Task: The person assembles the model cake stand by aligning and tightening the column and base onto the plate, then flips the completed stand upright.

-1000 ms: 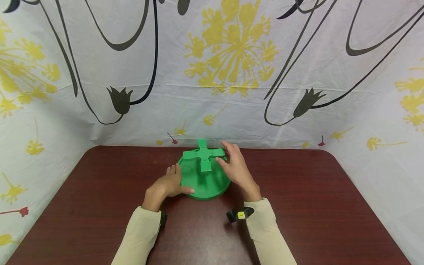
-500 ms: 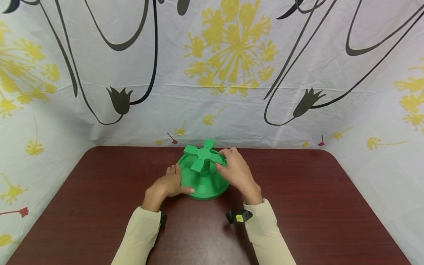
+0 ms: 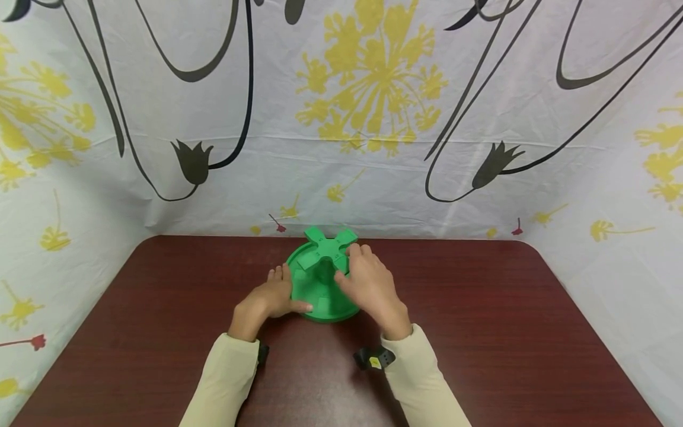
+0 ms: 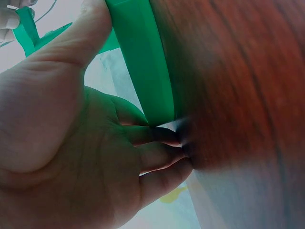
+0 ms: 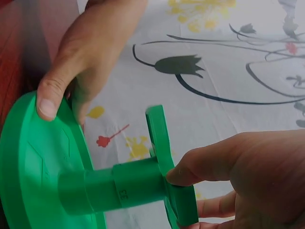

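I have a patterned cloth hanging at 12 o'clock, just behind the table, so I'd expect little room that way. The green stand is on the table's far side, also at 12; I judge it light, stiff, smooth plastic, slippery rather than fragile. I'd take the base rim or an arm of the cross on top. The left hand clasps the rim near 9 o'clock, thumb over it; the right hand pinches the cross's 4 o'clock arm, partly hiding the base. Smallest, a black wrist camera juts out around 5 o'clock from the stand.
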{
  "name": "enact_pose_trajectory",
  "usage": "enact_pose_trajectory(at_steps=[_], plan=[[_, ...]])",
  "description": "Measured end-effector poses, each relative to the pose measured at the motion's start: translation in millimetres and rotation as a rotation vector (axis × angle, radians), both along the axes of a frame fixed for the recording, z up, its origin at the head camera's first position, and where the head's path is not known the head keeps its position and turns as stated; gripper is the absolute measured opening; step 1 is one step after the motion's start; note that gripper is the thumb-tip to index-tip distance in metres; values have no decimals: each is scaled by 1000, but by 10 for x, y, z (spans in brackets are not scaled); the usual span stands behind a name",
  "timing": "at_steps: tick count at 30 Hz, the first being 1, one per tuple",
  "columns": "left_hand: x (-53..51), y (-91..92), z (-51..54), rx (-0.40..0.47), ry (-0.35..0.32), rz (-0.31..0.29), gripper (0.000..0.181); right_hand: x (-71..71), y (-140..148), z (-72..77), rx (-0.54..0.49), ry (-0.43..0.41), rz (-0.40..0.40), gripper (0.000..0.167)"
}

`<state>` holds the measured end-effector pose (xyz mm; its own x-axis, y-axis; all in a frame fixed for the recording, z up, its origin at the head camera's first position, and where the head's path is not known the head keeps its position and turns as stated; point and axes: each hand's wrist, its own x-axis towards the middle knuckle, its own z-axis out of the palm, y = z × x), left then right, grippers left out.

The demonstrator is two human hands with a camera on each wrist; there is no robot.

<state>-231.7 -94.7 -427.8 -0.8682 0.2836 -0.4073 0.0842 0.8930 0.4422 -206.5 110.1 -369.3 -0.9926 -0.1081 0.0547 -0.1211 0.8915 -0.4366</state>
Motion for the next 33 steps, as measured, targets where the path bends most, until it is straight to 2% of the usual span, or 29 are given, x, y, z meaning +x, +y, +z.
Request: enact_pose_trajectory(at_steps=[15,33], plan=[[7,7,12,1,-6,5,113,26,-56,-17,9,1,4,48],[7,13,23,-11,-8,-2,112,65,-158,-50,16,25,20,59]])
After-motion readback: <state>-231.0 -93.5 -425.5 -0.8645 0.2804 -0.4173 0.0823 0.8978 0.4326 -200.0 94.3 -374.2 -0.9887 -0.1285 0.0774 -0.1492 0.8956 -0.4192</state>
